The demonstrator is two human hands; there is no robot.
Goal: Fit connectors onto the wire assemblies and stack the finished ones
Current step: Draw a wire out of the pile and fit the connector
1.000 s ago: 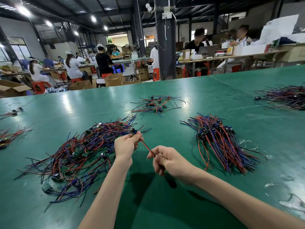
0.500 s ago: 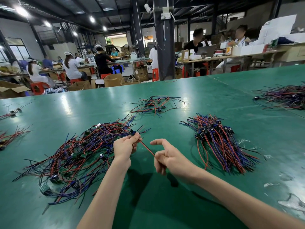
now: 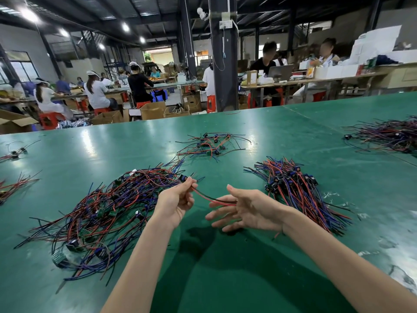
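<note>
Red-black wire assembly [image 3: 212, 200] — between left fingers [image 3: 188, 185]

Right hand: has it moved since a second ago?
Yes. The right hand has opened off the wire assembly and drifted slightly right, toward the stacked pile; the left hand still pinches it.

green table [image 3: 248, 279], red, blue and black wires [image 3: 101, 206], red stools [image 3: 48, 119]

I count two hands, a left hand [image 3: 174, 201] and a right hand [image 3: 248, 210], with one wire assembly [image 3: 209, 199] between them. Six wire heaps [image 3: 101, 211] [image 3: 15, 186] [image 3: 13, 152] [image 3: 212, 144] [image 3: 293, 188] [image 3: 388, 136] lie on the tabletop [image 3: 225, 279]: three left of that assembly, one beyond, two right.
</note>
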